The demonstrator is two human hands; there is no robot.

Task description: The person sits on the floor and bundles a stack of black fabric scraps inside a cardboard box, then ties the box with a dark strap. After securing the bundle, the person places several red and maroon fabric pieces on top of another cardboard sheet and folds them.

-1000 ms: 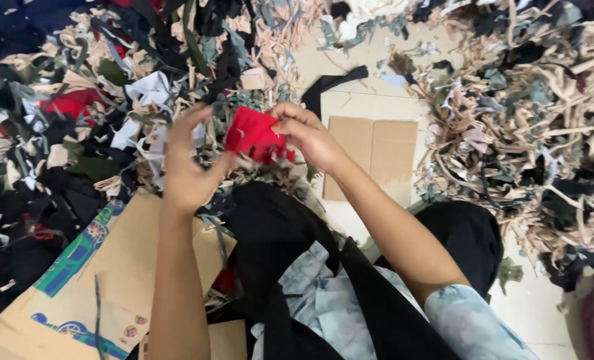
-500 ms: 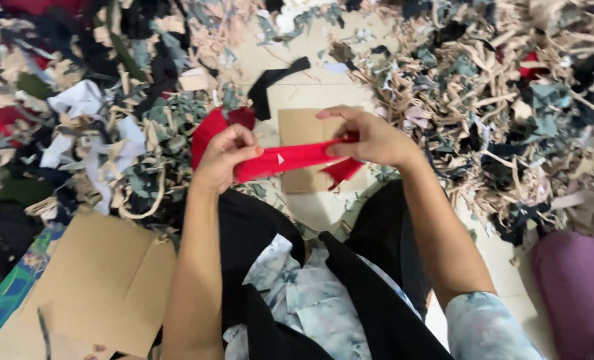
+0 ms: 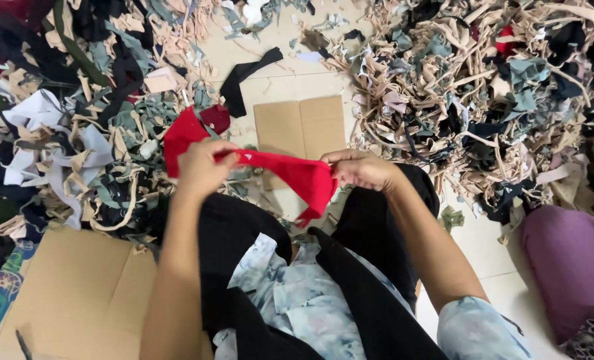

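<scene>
You now hold the red fabric strip (image 3: 290, 175) stretched out between both hands in front of your lap, above the tiled floor (image 3: 290, 83). A second ago it was bunched in a lump between your fingers; half a second ago you had begun pulling it apart, and now it is drawn nearly level, with a wider flap hanging down toward its right end. Your left hand (image 3: 204, 167) is closed, pinching the left end of the strip, and your right hand (image 3: 360, 168) is closed on the right end, fingers curled over the edge. With the cloth spread like this, its shape and size are plain to see, so judging from the pictures you are at the point of looking the piece over rather than picking it up. Beyond your left hand another red scrap (image 3: 184, 133) lies on the mixed heap of cloth offcuts (image 3: 77, 133) to your left, near but apart from the strip. A flat piece of cardboard (image 3: 300, 127) lies on the floor just beyond your hands, a larger cardboard sheet (image 3: 77, 287) rests by your left knee, and a second tangle of beige and grey strips (image 3: 484, 87) spreads to your right, with a purple bundle (image 3: 570, 267) near it.
</scene>
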